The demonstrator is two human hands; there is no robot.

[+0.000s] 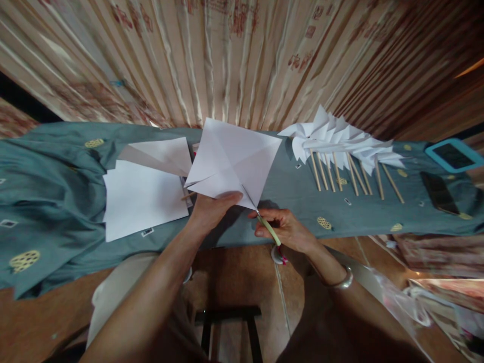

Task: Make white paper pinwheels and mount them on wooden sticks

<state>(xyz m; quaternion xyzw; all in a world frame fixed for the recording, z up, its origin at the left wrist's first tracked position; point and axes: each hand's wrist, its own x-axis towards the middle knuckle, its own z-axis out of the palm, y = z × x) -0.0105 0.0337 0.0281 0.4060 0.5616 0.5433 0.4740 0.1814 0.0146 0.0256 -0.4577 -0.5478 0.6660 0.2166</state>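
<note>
My left hand (212, 209) pinches the lower edge of a white creased square of paper (234, 159), held up over the cloth-covered table (56, 181). The paper has diagonal folds and cuts running in from its corners. My right hand (285, 229) is closed round a slim pale-handled cutting tool (269, 229), whose tip sits in a cut at the paper's lower corner. A metal bangle (342, 282) circles my right wrist.
A stack of white sheets (141, 199) lies at the left of the table. Several finished paper pinwheels on wooden sticks (348, 146) lie at the right. Further right lie a dark phone (438, 194) and a blue-framed tablet (454, 155). A curtain hangs behind. A dark stool (227, 327) stands below.
</note>
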